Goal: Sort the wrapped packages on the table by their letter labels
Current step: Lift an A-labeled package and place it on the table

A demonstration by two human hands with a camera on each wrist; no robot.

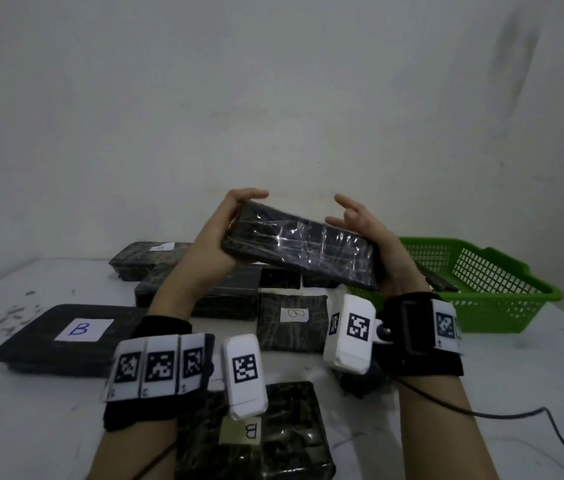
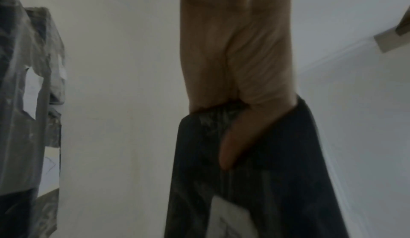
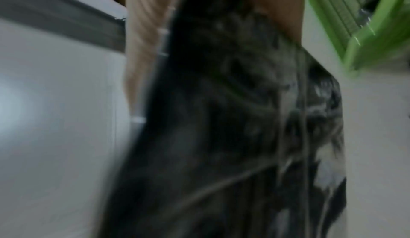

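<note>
Head view: a long black plastic-wrapped package (image 1: 299, 249) is held up in the air, tilted, clear of the worktop (image 1: 502, 382). The left hand (image 1: 216, 233) clamps one short end, thumb on the near face and fingers (image 1: 253, 194) curled over the far edge. The right hand (image 1: 369, 233) cradles the other end against the palm, but its fingers (image 1: 348, 206) stand apart and off the wrap, so that end is only propped, not gripped.

Risks, as I judge them:
- Slick wrap plus a one-sided grip: if the left hand loosens, the package could slide down over the right palm.
- No label shows on the face toward the head camera. Left wrist view shows a pale patch (image 2: 230, 219) on the side below the thumb (image 2: 230, 147), too dark to read. Sorting before reading it means a wrong pile.
- Rotating it to read the label with the right fingers off could twist it out of the left grip.
- Directly below the fingers lie more dark wrapped packages, three with legible B labels (image 1: 80, 329), (image 1: 293, 315), (image 1: 242, 432); a drop would knock those groupings.
- The green plastic mesh basket (image 1: 502, 303) sits just right of the right hand; a wide swing could catch its rim.
- Right wrist view is motion-blurred, so contact there can't be confirmed.
</note>
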